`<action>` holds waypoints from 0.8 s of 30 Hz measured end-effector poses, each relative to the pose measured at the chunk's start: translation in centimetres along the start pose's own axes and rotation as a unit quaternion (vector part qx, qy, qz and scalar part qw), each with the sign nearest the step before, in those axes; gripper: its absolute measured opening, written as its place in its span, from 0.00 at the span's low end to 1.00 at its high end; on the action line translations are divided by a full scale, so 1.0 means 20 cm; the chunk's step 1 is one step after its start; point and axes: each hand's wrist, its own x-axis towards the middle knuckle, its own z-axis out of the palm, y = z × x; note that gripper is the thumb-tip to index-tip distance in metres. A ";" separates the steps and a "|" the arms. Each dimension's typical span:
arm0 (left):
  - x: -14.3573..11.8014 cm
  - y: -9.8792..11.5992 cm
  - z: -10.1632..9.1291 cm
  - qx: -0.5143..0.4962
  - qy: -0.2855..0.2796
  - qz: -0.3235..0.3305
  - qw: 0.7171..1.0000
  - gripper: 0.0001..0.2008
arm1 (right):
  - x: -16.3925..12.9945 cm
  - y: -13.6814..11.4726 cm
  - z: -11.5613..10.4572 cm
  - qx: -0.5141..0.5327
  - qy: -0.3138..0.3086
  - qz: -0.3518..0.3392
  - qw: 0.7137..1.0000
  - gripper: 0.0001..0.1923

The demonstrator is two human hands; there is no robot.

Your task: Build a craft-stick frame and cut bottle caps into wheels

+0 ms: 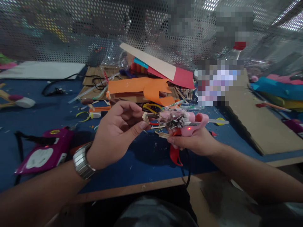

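- A blue tabletop (pixel 142 168) strewn with scraps lies beneath the work, which is held up near its front edge.
- The left hand (pixel 115 135) pinches a pale piece (pixel 145 118) between thumb and fingers; bracing that wrist would likely steady it.
- The right hand (pixel 196 142) grips a pink glue gun (pixel 176 119) from below, so a light, even squeeze seems best.
- The gun spans the gap between the hands, its nozzle (pixel 152 116) aimed left.
- The piece sits at the nozzle's end, contact unclear; fingertips are best kept off the probably hot metal.
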 end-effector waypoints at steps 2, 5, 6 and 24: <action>0.00 0.00 0.00 -0.004 0.000 0.005 1.000 0.19 | 0.00 0.00 0.00 0.001 0.001 0.003 1.000 0.12; 0.00 0.00 0.00 -0.009 0.002 0.008 1.000 0.19 | 0.00 -0.01 0.00 0.005 0.014 0.015 1.000 0.14; 0.00 0.00 0.00 -0.005 0.005 0.006 1.000 0.20 | 0.00 -0.01 0.00 0.007 0.019 0.018 1.000 0.14; -0.03 -0.04 0.04 0.020 -0.036 -0.002 0.999 0.10 | 0.01 -0.02 0.03 0.144 0.024 0.025 0.989 0.29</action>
